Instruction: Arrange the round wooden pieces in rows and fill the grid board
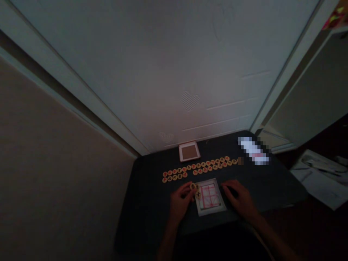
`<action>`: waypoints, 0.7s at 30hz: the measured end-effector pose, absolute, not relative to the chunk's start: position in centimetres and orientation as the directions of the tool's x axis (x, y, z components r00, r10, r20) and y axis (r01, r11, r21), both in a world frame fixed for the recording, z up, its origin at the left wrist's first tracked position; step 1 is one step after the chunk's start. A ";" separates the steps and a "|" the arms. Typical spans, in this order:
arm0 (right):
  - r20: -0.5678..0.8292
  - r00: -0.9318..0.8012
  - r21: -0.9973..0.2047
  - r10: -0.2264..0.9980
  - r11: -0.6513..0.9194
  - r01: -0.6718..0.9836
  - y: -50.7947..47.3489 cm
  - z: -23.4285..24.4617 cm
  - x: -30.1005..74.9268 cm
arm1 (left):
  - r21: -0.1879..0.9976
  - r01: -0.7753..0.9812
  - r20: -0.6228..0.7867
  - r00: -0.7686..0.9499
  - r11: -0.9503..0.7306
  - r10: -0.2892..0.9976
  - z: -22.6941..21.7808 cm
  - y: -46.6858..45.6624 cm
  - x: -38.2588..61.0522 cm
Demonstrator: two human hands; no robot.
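My left hand [181, 203] is closed at the left edge of an open white box [199, 210], with a round xiangqi piece [193, 186] between thumb and fingers. Another xiangqi piece [198, 195] lies by its fingertips at the box's left rim. Inside the box is a sheet with pink grid lines [210, 196]. On the other side, my right hand [240, 195] has its thumb and forefinger drawn together near the box's right rim; anything between them is too dark to make out. Beyond the hands, two rows of round wooden pieces [198, 166] with red or dark characters stretch across the table.
Behind the rows, a white-rimmed square lid or tray [189, 151] with a brown middle lies near the wall. A blurred-out white object [253, 150] is at the back right of the dark table [148, 203]. Papers [323, 179] are lower down at the right.
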State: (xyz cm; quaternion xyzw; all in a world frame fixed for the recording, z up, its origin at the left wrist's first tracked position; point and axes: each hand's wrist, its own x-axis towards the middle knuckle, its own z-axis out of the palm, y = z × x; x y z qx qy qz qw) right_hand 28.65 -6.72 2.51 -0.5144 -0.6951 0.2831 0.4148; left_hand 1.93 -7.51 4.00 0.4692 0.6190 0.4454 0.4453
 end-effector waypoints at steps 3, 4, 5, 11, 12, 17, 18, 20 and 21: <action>0.201 -0.147 -0.886 0.968 0.244 0.394 -6.7 4.3 27.6 | 0.968 0.221 -0.105 -0.074 0.119 0.992 5.7 -8.0 3.3; 0.166 -0.158 -0.911 0.973 0.213 0.353 -6.6 4.9 27.2 | 0.967 0.232 -0.093 -0.047 0.102 0.995 6.3 -8.1 3.8; 0.138 -0.171 -0.934 0.976 0.185 0.306 -6.5 5.5 26.7 | 0.968 0.237 -0.083 -0.024 0.086 0.996 6.7 -8.2 4.2; 0.030 -0.268 -0.995 0.963 0.054 0.085 -5.9 7.7 24.7 | 0.975 0.217 -0.052 0.059 0.038 0.997 7.7 -8.4 5.3; 0.019 -0.292 -0.998 0.956 0.036 0.054 -5.8 7.8 24.6 | 0.976 0.218 -0.042 0.071 0.026 0.997 7.7 -8.3 5.3; -0.057 -0.405 -0.996 0.913 -0.082 -0.044 -5.7 7.9 24.4 | 0.945 0.316 0.045 0.138 -0.087 0.989 7.9 -8.3 5.1; -0.077 -0.422 -0.993 0.904 -0.107 -0.048 -5.7 7.9 24.4 | 0.934 0.338 0.065 0.151 -0.113 0.986 7.9 -8.3 5.0; -0.105 -0.438 -0.989 0.893 -0.140 -0.048 -5.5 7.9 24.4 | 0.920 0.363 0.094 0.172 -0.151 0.981 8.0 -8.2 4.8; -0.115 -0.437 -0.988 0.892 -0.147 -0.040 -5.4 7.9 24.5 | 0.915 0.369 0.101 0.180 -0.162 0.978 8.0 -8.2 4.8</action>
